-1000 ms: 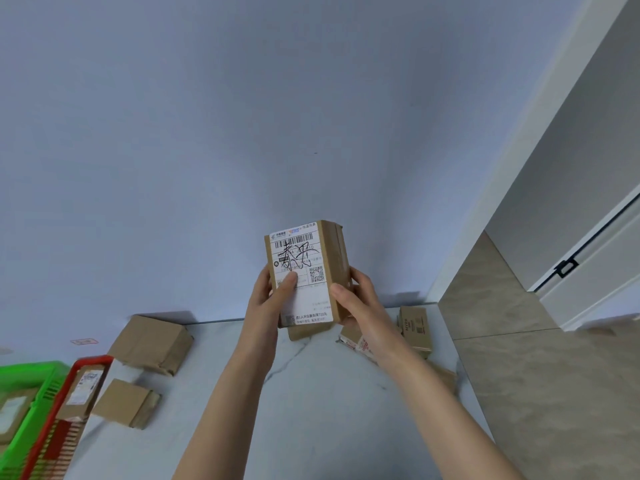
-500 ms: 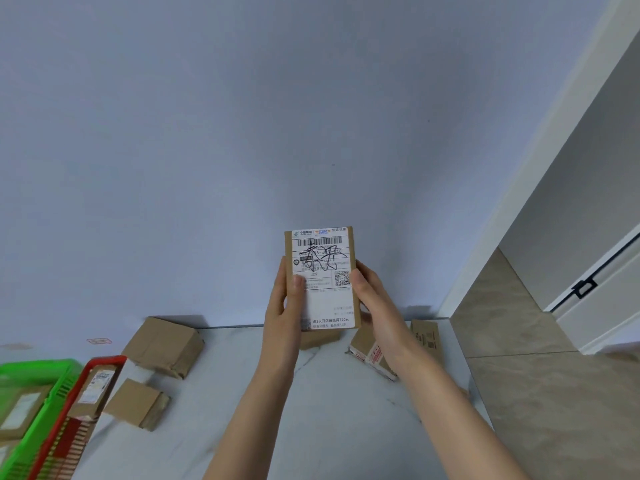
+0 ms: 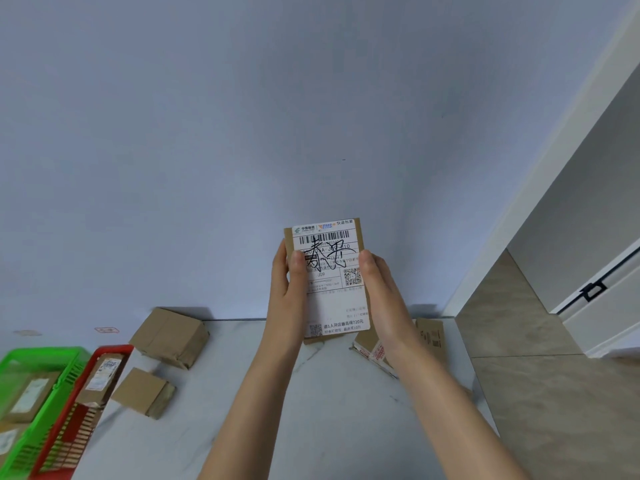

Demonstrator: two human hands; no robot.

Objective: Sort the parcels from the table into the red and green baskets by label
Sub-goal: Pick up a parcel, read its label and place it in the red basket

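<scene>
Ahead of you, a pale blue wall (image 3: 242, 133) fills the upper frame; at right, a white door frame (image 3: 535, 188), beige floor tiles (image 3: 554, 410), a black latch (image 3: 594, 291).

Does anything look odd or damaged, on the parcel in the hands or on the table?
The held parcel has black handwriting scrawled across its printed label, covering some text. On the table, the small parcel beside the red basket has a crumpled end. Nothing is spilled.

Held parcel (image 3: 332, 282), a brown carton whose white EMS label with barcode and black handwriting faces the camera, is upright in the left hand (image 3: 285, 301) and right hand (image 3: 379, 297), well right of the red basket (image 3: 114, 348), which contains a labelled parcel (image 3: 100, 381), with the green basket (image 3: 41, 352) just left of it and a large plain parcel (image 3: 169, 336) and a small plain parcel (image 3: 142, 393) just right of it.
</scene>
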